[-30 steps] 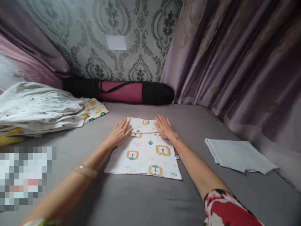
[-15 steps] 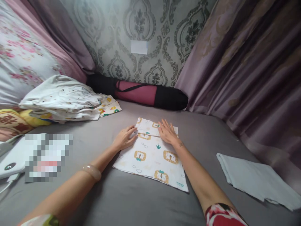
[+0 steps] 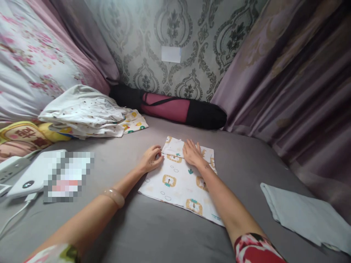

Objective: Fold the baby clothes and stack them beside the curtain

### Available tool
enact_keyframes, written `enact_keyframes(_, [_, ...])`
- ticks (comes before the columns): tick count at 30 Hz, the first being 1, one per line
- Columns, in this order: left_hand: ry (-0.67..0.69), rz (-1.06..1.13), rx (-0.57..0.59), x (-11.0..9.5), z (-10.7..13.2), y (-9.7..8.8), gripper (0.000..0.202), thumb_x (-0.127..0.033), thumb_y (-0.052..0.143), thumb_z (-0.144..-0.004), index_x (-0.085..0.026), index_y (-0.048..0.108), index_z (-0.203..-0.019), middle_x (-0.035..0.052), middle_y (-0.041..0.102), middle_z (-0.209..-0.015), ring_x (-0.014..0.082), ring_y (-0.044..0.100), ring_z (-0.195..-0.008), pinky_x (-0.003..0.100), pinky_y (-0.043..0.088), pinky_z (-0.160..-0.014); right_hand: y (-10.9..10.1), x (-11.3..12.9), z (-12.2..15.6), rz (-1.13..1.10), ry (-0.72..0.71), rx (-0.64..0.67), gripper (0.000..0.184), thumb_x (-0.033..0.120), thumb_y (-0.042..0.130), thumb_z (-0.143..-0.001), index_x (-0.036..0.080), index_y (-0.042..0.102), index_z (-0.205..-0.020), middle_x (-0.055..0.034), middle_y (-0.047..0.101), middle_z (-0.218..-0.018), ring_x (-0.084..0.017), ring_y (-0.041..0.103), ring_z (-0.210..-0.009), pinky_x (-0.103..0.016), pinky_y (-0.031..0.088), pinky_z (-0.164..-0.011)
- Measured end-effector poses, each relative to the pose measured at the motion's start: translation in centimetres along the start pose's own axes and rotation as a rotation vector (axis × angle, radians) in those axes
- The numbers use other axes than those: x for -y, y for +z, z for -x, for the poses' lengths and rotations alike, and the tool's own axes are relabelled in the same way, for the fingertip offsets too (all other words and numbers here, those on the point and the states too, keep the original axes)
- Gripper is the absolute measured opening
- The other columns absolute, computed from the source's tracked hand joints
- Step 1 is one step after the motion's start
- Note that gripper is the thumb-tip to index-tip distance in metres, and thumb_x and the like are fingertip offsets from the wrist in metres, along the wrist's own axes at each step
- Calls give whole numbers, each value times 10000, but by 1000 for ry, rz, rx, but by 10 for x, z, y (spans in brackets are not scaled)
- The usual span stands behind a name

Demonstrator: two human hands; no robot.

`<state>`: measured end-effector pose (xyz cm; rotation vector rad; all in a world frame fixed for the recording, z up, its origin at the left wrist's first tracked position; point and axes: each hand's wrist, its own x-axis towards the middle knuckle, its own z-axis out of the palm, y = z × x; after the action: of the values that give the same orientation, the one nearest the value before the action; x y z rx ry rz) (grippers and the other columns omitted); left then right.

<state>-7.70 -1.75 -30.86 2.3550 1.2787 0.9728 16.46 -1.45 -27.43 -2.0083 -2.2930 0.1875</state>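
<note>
A white cloth with yellow lion prints [image 3: 178, 182] lies flat on the grey bed sheet [image 3: 153, 230], its far end folded over. My left hand [image 3: 151, 159] rests at the cloth's left edge with fingers curled, pinching the fold's edge. My right hand [image 3: 193, 154] lies flat, fingers spread, on the folded far part of the cloth.
A heap of printed white clothes [image 3: 87, 115] sits at the left. A pink and black rolled mat bag [image 3: 175, 109] lies against the patterned wall. A folded pale cloth [image 3: 304, 217] lies at the right near purple curtains [image 3: 296, 91]. A white power bank [image 3: 30, 177] with cable is at far left.
The view has swung left. My left hand has curled its fingers onto the fold's edge, where it lay flat before. My right hand stays flat on the cloth.
</note>
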Motion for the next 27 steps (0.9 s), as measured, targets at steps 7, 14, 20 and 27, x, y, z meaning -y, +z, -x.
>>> enact_keyframes(7, [-2,2,-27,-2,-1,0,144,-277,531,-792,-204,513,-670,103,592,-1139,213,558,-1058,354,448,-954,12,61,-36,-64,-110,-2,593,356,205,-979,84,227,-1506,-107,193,-1582,-218,105,-1461,-430,13,-1170])
enact_keyframes(14, [-21,-70,-10,-6,-2,-3,155,-287,550,-779,-200,522,-653,59,555,-882,200,513,-860,366,439,-844,26,85,-61,-110,28,-33,636,389,202,-976,10,244,-1485,-157,210,-1569,-258,125,-1453,-424,38,-1163])
enact_keyframes(20, [-11,-109,25,-4,-2,-2,170,-277,532,-794,-196,508,-647,46,546,-837,193,491,-827,351,417,-802,34,99,-64,-152,154,-156,593,307,233,-957,6,289,-1465,-177,296,-1535,-266,161,-1441,-438,32,-1150])
enact_keyframes(27, [89,-177,51,-9,0,-7,253,-230,470,-829,-182,568,-1058,97,586,-1162,236,518,-1071,397,408,-955,25,89,-61,-256,97,-100,598,357,191,-976,51,283,-1481,-139,249,-1561,-245,141,-1450,-432,49,-1158])
